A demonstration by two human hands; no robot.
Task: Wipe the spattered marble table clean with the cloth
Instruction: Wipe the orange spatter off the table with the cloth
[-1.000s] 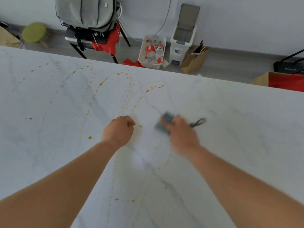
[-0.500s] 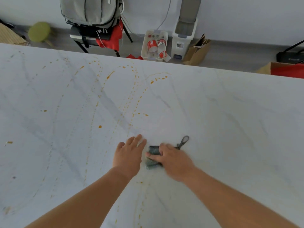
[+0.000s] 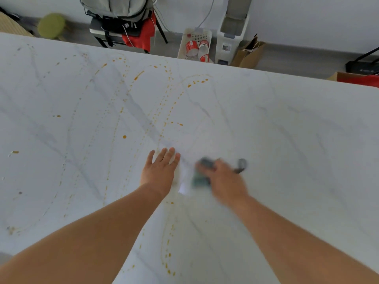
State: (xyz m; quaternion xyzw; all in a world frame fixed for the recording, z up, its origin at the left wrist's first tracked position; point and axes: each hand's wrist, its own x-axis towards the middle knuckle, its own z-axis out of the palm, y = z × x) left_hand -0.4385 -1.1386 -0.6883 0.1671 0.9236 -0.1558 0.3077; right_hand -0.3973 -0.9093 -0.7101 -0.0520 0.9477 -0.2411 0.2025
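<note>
Nearest the camera, two bare forearms reach out over the white, grey-veined marble counter. The left hand lies flat on the stone, palm down, fingers straight and close together, holding nothing. Just to its right, the right hand is blurred; its fingers curl over a dark teal cloth and press it to the counter. A small dark loop sticks out beyond the knuckles on the far right side of that hand. The cloth sits near the middle of the counter, close beside the left hand's fingertips.

Orange-brown spatter runs in dotted arcs and single drops over the left and middle of the counter, including a trail between the forearms.

Beyond the far edge, on the floor, stand a chair carrying a grey backpack with a red garment, a green round stool, a white basket with red-and-white containers, a pale bin and a brown paper bag.
</note>
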